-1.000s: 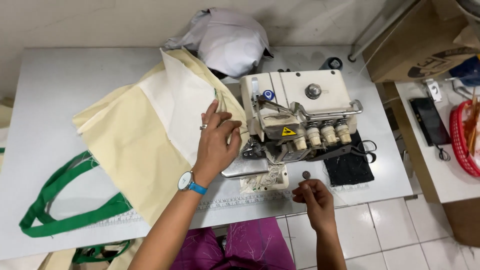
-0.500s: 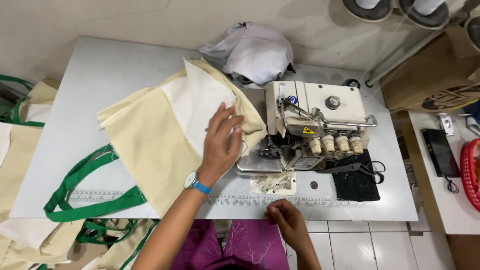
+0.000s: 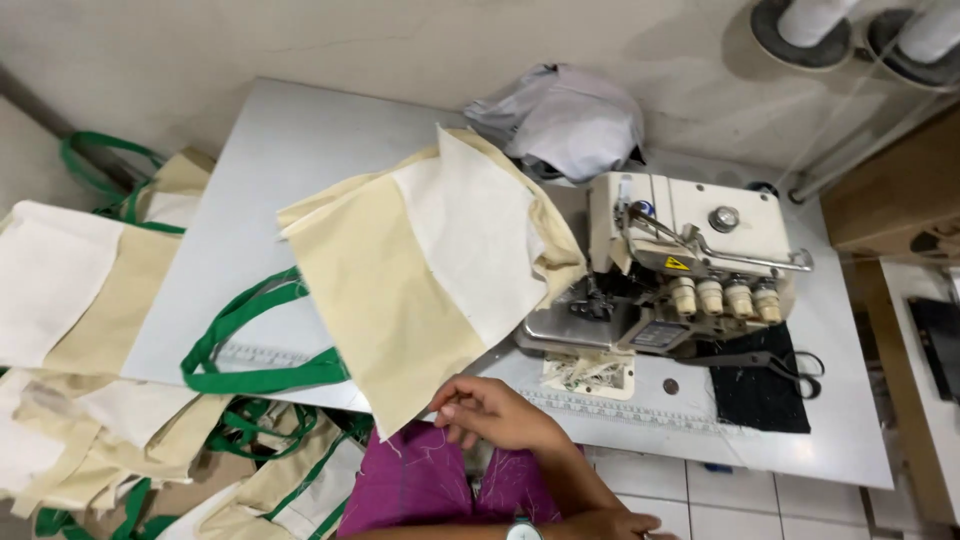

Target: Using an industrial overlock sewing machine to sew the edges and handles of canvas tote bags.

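Note:
A cream and white cloth bag [image 3: 420, 270] with green handles [image 3: 250, 350] lies spread on the grey table [image 3: 290, 160], its right edge under the head of a white overlock sewing machine [image 3: 690, 260]. At the table's near edge, my right hand [image 3: 490, 410] has its fingers pinched together on the bag's lower edge close to the corner. Only the wrist of my left hand [image 3: 600, 522], with a watch, shows at the bottom of the picture over my purple lap; its fingers are hidden.
Black scissors [image 3: 780, 362] lie on a dark cloth right of the machine. A crumpled grey-white cloth [image 3: 570, 115] sits at the back. Several more bags [image 3: 90, 300] with green handles are piled left of and below the table. Thread cones [image 3: 800, 25] stand top right.
My left hand has come off the bag and dropped to my lap. My right hand moved left to the bag's near corner. The view shifted left, showing the bag pile.

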